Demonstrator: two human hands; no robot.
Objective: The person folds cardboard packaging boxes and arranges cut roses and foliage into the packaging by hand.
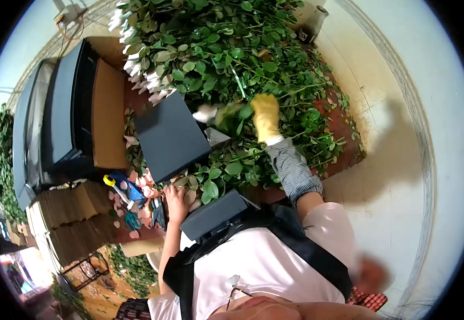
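White-headed, leafy green flower stem (224, 114), blurred, is clamped in the yellow-gloved right hand (266, 113), over heaped green foliage (226, 58) beside a dark-grey rectangular box (172, 137). Bare left hand (176, 204) is at the box's near edge; its grip cannot be determined.

1. The broad dark-grey rectangular box (172, 137) looks like stiff card or board, smooth and matt.
2. The stacked brown flat sheets (74, 216) look like cardboard, dull-faced, with rough-looking edges.
3. The heaped green rose foliage (210, 58) is leafy, partly glossy where light catches it.
4. The yellow work glove (266, 116) looks matt; its exact material cannot be told.
5. The grey checked sleeve cover (292, 166) is wrinkled cloth.
6. The pale short-sleeved shirt (258, 256) is soft-looking matt cloth.
7. The dark upright bottle (312, 26) looks like smooth, shiny glass.
8. The yellow-and-white cutter (118, 190) looks like smooth plastic.
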